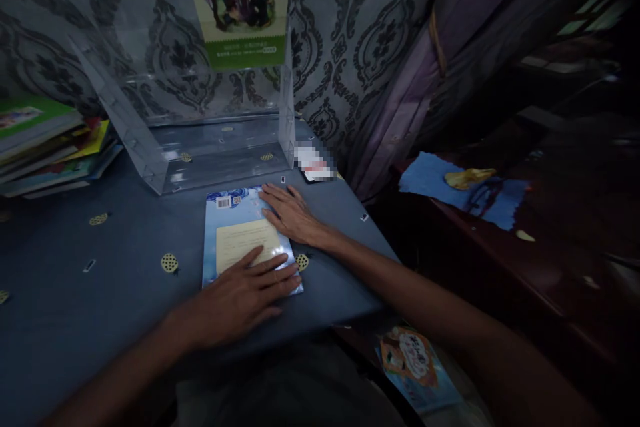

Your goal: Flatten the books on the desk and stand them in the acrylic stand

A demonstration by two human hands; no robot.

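A light-blue book (235, 216) lies flat on the table, with a cream text panel and a barcode near its top left corner. Across its lower part rests my left hand (245, 297), open, fingers stretched over the cover toward the right edge. My right hand (290, 213) is also open and lies on the book's upper right side. Neither hand is wrapped around anything. Part of the lower cover is hidden beneath my left hand.
Behind the book stands a clear acrylic rack (225, 170). Stacked books (40, 147) sit at the left. A blurred-out card (315, 163) lies near the table's right edge. Lower right, another book (415, 367) is below table level. A blue cloth-like piece (425, 177) lies on a dark red surface.
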